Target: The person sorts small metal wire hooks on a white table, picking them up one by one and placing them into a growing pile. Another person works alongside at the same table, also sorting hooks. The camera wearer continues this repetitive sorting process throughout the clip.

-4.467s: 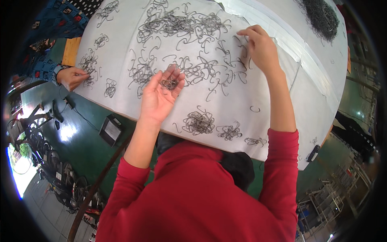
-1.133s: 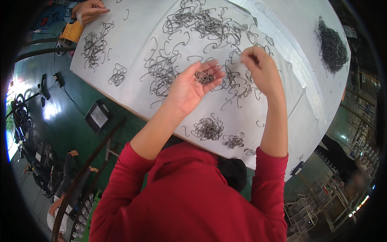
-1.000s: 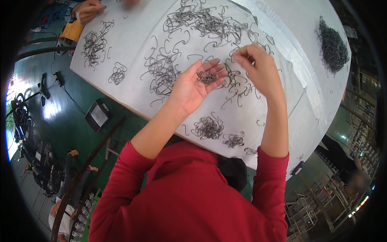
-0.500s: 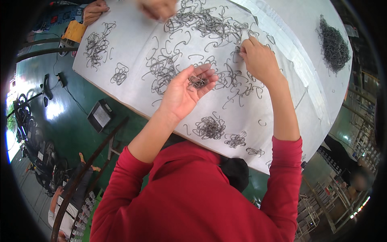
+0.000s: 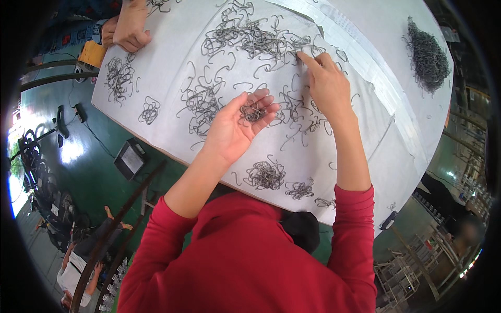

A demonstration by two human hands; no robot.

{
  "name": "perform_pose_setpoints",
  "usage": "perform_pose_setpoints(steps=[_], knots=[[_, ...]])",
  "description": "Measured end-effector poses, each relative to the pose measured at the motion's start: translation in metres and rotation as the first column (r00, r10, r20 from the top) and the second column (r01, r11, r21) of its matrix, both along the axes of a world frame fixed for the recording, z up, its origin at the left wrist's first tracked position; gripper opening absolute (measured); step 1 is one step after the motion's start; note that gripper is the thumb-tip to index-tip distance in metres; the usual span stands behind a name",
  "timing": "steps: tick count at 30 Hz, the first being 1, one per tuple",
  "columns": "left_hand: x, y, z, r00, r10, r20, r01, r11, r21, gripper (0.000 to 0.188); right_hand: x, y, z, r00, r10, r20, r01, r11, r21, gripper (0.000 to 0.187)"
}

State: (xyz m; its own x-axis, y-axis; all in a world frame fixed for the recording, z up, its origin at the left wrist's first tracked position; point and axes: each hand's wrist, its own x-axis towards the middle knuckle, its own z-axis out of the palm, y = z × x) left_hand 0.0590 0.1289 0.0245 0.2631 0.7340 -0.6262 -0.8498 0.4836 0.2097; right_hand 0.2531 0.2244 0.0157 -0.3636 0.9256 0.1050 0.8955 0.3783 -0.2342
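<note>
Cupped with the palm up, my left hand holds a small tangle of bent metal wire hooks against its curled fingers. My right hand is further right, its index finger stretched out to the near edge of the large spread of hooks. No hook shows between its fingers, though their undersides are hidden. More loose hooks lie to the left of my left hand. Close to the table's near edge are a dense heap of hooks and a smaller heap.
A white sheet covers the table. Another person's hands are at the far left, above a pile of hooks. A tall dark heap of hooks stands at the far right. A black box is on the green floor.
My right hand has moved slightly left, its index finger now extended to the hooks. My left hand keeps its tangle. The other person's hand has moved left from the large spread to the far-left pile.
</note>
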Motion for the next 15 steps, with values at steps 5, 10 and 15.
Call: perform_pose_setpoints(steps=[5,10,15], knots=[[-0.017,-0.001,-0.003,0.997,0.04,-0.058,-0.039,0.999,0.019,0.033,0.004,-0.002,0.007,0.993,-0.076,-0.086,0.077,0.997,0.012,0.026],[-0.023,0.002,-0.004,0.997,0.049,-0.062,-0.048,0.998,0.028,0.032,-0.003,-0.002,0.004,0.989,-0.035,-0.143,0.03,0.999,-0.039,0.022],[-0.029,0.001,-0.006,0.997,0.069,-0.036,-0.068,0.997,0.038,0.032,-0.007,0.002,0.011,0.935,-0.2,-0.292,0.142,0.968,-0.207,0.013]])
